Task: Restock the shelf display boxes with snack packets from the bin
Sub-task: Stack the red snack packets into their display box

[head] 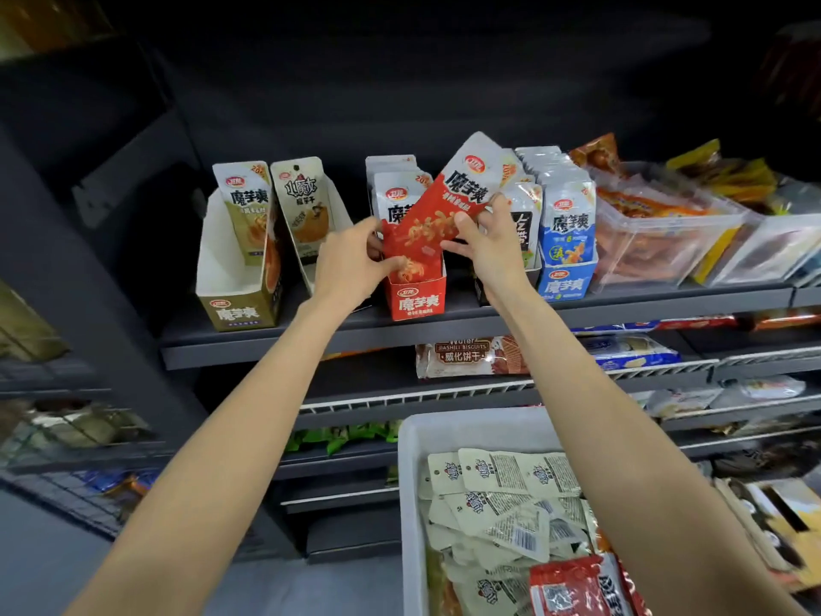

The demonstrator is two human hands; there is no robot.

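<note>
**Two hands feeding a red snack packet into a shelf box**

Both bare forearms reach up and away from the viewer toward a dark shelf (444, 333). The left hand (351, 255) is raised with its wrist bent, thumb and fingers pinching the lower left corner of a red and white packet (444, 206). The right hand (493, 242) mirrors it, thumb in front and fingers curled behind the packet's right edge.

The packet is tilted, its white top leaning up to the right and its red lower end pointing down into a red display box (417, 300) that stands at the front of the shelf, middle of the row. It is glossy, with bold black characters and a picture of orange snack strips. More packets of the same kind stand upright in the box behind it.

Left of the red box stands an olive display box (240, 311) holding one packet at its far end, then a tilted white box (331, 202) with a tan packet. Right of the hands sits a blue display box (566, 284), packed with blue and white packets, and further right clear plastic tubs (657, 242) of orange sachets.

Near the viewer, lower right, a white bin (408, 504) holds a loose heap of pale packets and one red packet.
</note>
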